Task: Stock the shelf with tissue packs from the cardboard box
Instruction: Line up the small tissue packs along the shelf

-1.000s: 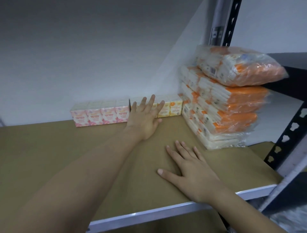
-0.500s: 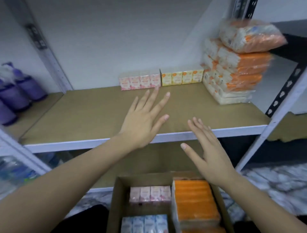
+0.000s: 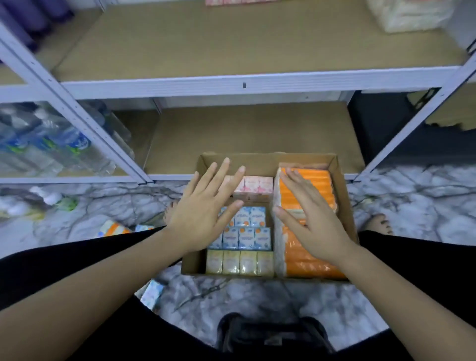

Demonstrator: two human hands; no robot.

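Observation:
An open cardboard box (image 3: 340,195) stands on the floor between my knees. Inside lie pink tissue packs (image 3: 258,186) at the back, blue packs (image 3: 248,233) in the middle, yellow packs (image 3: 239,262) at the front, and large orange-wrapped packs (image 3: 307,190) along the right side. My left hand (image 3: 206,213) hovers with fingers spread over the box's left half, holding nothing. My right hand (image 3: 309,221) hovers flat over the orange packs, also holding nothing. The brown shelf board (image 3: 231,46) is above, with pink packs (image 3: 239,2) at its back edge.
A stack of wrapped packs (image 3: 409,13) sits at the shelf's right end. Water bottles (image 3: 51,144) fill the lower left bay, purple bottles (image 3: 31,15) the upper left. Loose packs (image 3: 152,293) and litter lie on the marble floor. White metal posts (image 3: 64,103) frame the shelf.
Both hands have drawn back from the shelf board and come down over the box. My view has tilted from the shelf down to the floor.

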